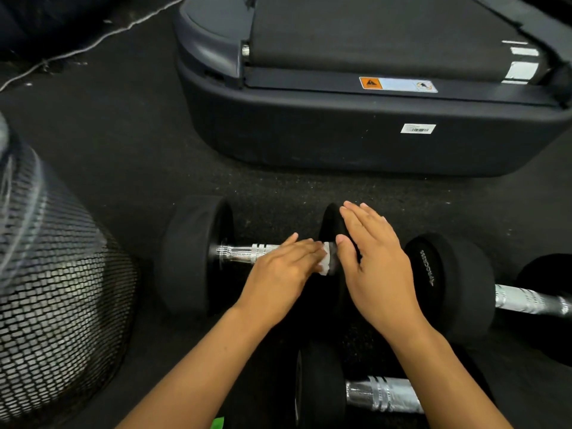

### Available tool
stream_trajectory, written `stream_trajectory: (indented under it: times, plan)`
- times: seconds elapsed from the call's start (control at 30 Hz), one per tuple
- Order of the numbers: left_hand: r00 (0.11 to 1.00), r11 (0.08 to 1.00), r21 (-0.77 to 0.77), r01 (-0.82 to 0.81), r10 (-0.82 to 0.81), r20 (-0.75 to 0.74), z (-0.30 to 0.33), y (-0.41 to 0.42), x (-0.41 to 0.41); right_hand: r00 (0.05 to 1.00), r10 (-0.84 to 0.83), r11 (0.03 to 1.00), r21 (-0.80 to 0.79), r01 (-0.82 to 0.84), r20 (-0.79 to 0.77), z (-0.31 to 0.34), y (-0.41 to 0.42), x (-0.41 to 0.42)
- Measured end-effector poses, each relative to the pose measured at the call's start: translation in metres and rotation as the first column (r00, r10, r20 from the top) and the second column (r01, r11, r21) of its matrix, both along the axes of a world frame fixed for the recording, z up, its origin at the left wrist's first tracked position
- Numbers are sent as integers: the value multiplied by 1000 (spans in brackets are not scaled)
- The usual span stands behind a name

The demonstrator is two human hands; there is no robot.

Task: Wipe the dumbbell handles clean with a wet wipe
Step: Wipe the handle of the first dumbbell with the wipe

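A black dumbbell lies on the floor with a chrome handle (244, 252) between its left head (192, 255) and right head (332, 224). My left hand (281, 270) lies with straight fingers on the handle's right end, pressing a white wet wipe (325, 263) against it. Only a small part of the wipe shows past my fingertips. My right hand (374, 264) rests flat with straight fingers on the right head.
A second dumbbell (448, 283) lies to the right and a third (356, 394) near the bottom edge. A treadmill base (356, 140) stands just behind. At the left is a black mesh bin (52, 292). The floor is dark rubber (130, 125).
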State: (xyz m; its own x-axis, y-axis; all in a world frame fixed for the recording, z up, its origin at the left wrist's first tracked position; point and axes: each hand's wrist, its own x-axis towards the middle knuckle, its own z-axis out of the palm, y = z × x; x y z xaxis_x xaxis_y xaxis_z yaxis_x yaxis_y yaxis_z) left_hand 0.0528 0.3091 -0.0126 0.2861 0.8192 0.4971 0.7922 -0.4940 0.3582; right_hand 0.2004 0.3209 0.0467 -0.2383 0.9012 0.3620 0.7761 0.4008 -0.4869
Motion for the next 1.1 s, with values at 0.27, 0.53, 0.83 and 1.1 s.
stream_trajectory:
  times: [0.27, 0.53, 0.83, 1.1]
  plan:
    - [976, 885, -413, -215, 181, -120, 34, 25, -3, 1000, 3, 1000, -3, -3, -7, 1, 0, 1]
    - [977, 909, -360, -210, 182, -111, 32, 14, 7, 1000, 6, 1000, 0, -6, -15, 0, -2, 0]
    - [994, 972, -209, -109, 111, -3, 13, -5, 5, 1000, -8, 1000, 23, 8, -22, -1, -2, -1]
    - [992, 968, -221, -123, 129, 15, 12, -14, -14, 992, 67, 991, -109, -78, -107, 12, -3, 5]
